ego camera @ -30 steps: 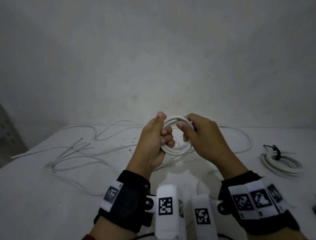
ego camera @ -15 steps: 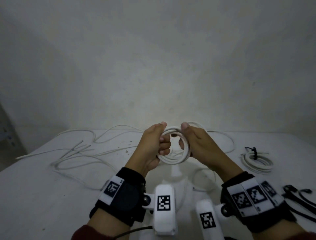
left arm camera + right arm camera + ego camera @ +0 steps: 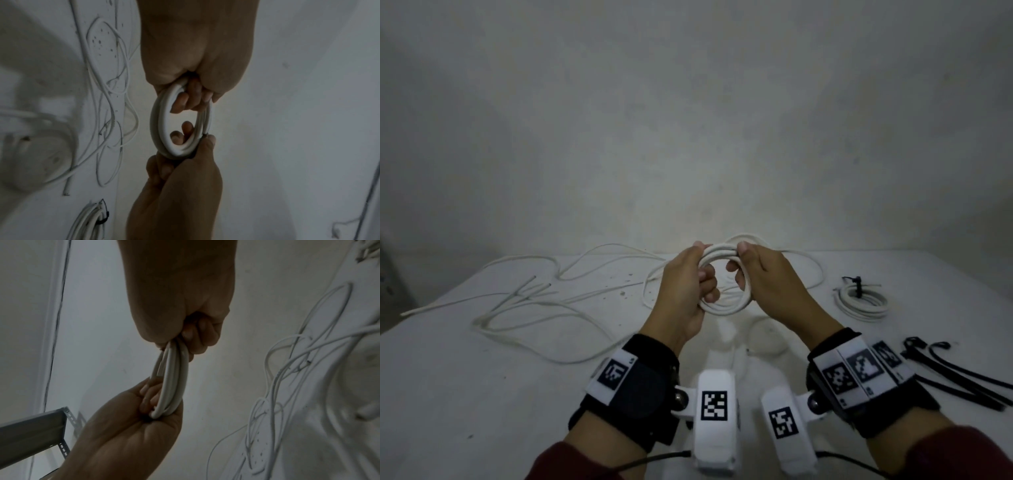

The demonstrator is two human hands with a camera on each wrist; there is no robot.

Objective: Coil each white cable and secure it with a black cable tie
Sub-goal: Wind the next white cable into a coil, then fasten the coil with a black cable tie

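1. White tabletop [image 3: 448, 359] against a plain grey wall [image 3: 688, 120]; loose white cables [image 3: 524, 308] strewn at left.
2. Tied white cable bundle [image 3: 861, 301] and black cable ties [image 3: 955, 373] lying at right.
3. Round white cable coil [image 3: 724, 308] held upright above the table, opening facing the head camera; left hand [image 3: 685, 294] and right hand [image 3: 767, 284] curled around opposite sides.

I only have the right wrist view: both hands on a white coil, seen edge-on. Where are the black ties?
Observer: Loose black cable ties lie on the table, to the right of the right hand.
Operator: Any cable already tied?
Observer: Yes, one tied coil lies beyond those ties, with a black tie around it.
Operator: Is the coil's opening clear?
Observer: No. The held coil has fingers of the left hand and the right hand curled through its opening.
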